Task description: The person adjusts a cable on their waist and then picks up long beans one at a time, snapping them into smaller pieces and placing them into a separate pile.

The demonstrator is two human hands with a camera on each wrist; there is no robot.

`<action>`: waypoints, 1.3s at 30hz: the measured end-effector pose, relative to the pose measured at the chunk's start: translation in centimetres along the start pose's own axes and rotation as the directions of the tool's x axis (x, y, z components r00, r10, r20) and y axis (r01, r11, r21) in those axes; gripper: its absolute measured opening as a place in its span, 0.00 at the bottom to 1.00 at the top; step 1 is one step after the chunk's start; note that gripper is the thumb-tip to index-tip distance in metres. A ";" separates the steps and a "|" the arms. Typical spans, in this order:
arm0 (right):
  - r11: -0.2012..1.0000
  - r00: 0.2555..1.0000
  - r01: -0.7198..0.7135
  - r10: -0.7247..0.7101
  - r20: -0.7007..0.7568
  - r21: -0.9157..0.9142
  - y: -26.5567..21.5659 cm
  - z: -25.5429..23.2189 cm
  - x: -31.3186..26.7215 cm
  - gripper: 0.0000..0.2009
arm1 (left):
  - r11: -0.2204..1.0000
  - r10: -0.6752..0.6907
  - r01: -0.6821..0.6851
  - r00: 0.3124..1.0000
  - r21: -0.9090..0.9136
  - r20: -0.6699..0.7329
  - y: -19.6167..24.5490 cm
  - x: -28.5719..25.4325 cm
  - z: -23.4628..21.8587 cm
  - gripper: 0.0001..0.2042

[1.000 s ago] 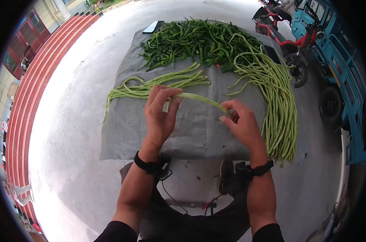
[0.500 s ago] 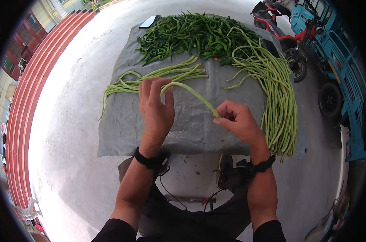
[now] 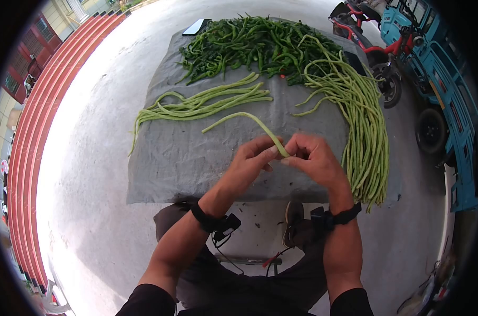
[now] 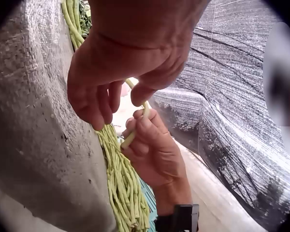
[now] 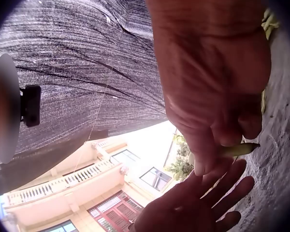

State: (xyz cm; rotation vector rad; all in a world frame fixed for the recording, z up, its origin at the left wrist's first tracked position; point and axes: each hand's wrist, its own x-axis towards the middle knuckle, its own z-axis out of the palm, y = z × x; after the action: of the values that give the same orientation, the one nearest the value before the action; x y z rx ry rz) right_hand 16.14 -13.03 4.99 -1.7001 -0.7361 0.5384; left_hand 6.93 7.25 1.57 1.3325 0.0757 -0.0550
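One long green bean (image 3: 257,120) arcs over the grey cloth (image 3: 160,158), its near end pinched between thumb and fingers of my right hand (image 3: 315,159). My left hand (image 3: 252,160) is at that same end, thumb and forefinger on the bean close to the right fingertips. In the left wrist view a short piece of the bean (image 4: 128,140) sticks out past the right hand (image 4: 157,152). The right wrist view shows the bean's dark tip (image 5: 251,146) below the right hand's fingers, with the left hand's fingers (image 5: 224,193) spread nearby.
A small bundle of beans (image 3: 197,108) lies at the cloth's left, a large bundle (image 3: 368,142) along its right. Green peppers (image 3: 260,45) are heaped at the far side, with a phone (image 3: 196,27) by them. A blue vehicle (image 3: 444,95) stands at right, red steps (image 3: 54,116) at left.
My left hand has let go of the bean's far end and come down and right to the near end. The right hand keeps its pinch. The far end now hangs free.
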 end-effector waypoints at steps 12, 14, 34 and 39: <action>0.992 0.995 -0.066 0.058 -0.076 -0.105 -0.3 -0.5 -0.5 0.07 | 0.928 0.365 -0.353 0.926 0.117 -0.099 2.9 0.0 -1.0 0.14; 0.984 0.993 -0.066 0.049 -0.107 -0.166 -0.8 -0.5 -0.5 0.07 | 0.915 0.394 -0.380 0.913 0.133 -0.103 2.9 0.0 -0.9 0.13; 0.984 0.990 -0.005 -0.020 -0.137 -0.179 -0.8 0.2 -0.1 0.06 | 0.732 0.608 -0.532 0.792 0.425 -0.055 3.4 0.3 -1.0 0.07; 0.983 0.994 -0.002 -0.019 -0.108 -0.185 -0.8 0.2 -0.2 0.05 | 0.744 0.593 -0.518 0.803 0.422 -0.059 3.4 0.3 -0.9 0.07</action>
State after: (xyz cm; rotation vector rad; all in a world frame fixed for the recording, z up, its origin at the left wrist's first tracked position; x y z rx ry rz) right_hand 15.75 -12.93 5.71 -1.8821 -0.7319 0.3760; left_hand 7.45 8.96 4.57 1.7097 -0.1904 0.6060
